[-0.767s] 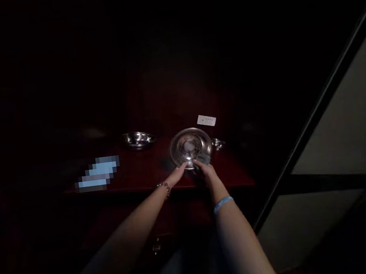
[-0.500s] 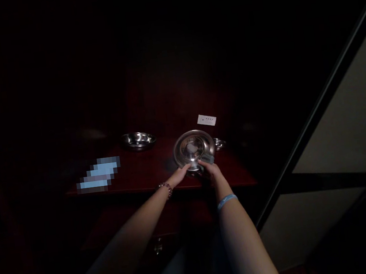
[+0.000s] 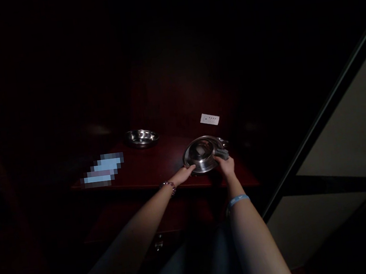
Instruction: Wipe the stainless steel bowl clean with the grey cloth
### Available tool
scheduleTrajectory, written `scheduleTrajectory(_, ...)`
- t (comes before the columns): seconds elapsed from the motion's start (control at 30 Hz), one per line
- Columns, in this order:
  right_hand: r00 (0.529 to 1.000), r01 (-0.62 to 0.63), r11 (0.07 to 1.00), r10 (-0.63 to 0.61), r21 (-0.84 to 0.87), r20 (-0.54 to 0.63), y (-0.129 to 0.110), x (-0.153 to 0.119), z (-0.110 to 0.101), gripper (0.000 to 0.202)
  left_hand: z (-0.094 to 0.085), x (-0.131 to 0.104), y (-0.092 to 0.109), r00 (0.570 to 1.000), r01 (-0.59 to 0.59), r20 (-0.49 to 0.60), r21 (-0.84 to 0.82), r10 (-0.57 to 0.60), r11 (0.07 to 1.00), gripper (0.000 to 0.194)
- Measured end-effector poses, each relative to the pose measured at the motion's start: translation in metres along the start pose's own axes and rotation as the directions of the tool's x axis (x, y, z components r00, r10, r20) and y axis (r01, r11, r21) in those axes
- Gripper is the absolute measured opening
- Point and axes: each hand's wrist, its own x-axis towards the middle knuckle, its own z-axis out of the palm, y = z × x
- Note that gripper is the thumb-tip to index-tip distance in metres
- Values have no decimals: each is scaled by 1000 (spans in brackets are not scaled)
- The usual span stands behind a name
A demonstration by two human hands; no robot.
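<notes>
A shiny stainless-steel bowl (image 3: pixel 202 163) with a wide rim is tilted up above the front of a dark red shelf (image 3: pixel 153 167). My left hand (image 3: pixel 185 173) grips its near left rim, thumb on top and the other fingers hidden beneath. At the bowl's right side, my right hand (image 3: pixel 226 163) is closed around a bunched grey cloth (image 3: pixel 221 153), which lies against the rim. Whether the right fingers also hold the rim is hard to see. Another metal bowl (image 3: pixel 142 138) stands upright farther back on the left.
Part of a small metal dish (image 3: pixel 225 143) shows behind the held bowl. A white socket plate (image 3: pixel 209 119) is on the back wall. On the shelf's left lies a blurred-out bluish item (image 3: pixel 103 170). A dark slanting frame edge (image 3: pixel 321 118) borders the right side. The surroundings are very dark.
The held bowl has turned in my hands and now shows a different face. My right hand has moved right, from the near edge to the bowl's side, with the grey cloth.
</notes>
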Motion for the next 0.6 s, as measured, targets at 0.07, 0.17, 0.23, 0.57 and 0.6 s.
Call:
scheduleTrajectory(0.07,1000,8,1000,-8,9,-30,-5,-1,1,36,1,-1,1,999,35,20,20,-35,999,40)
scheduleTrajectory(0.17,1000,3,1000,-3,27,-23,-9,-3,1,35,1,-2,3,997,64,37,44,-66,997,44)
scheduleTrajectory(0.23,999,-32,998,34,49,-31,-11,-4,1,32,0,-3,5,997,65,37,56,-67,996,46)
scheduleTrajectory(0.57,880,-469,808,463,357,108,-28,-28,24,26,-6,-23,29,989,43,131,178,-67,983,67)
scheduleTrajectory(0.6,864,-499,800,486,334,128,-30,-30,25,24,-6,-24,30,988,57,132,186,-82,981,65)
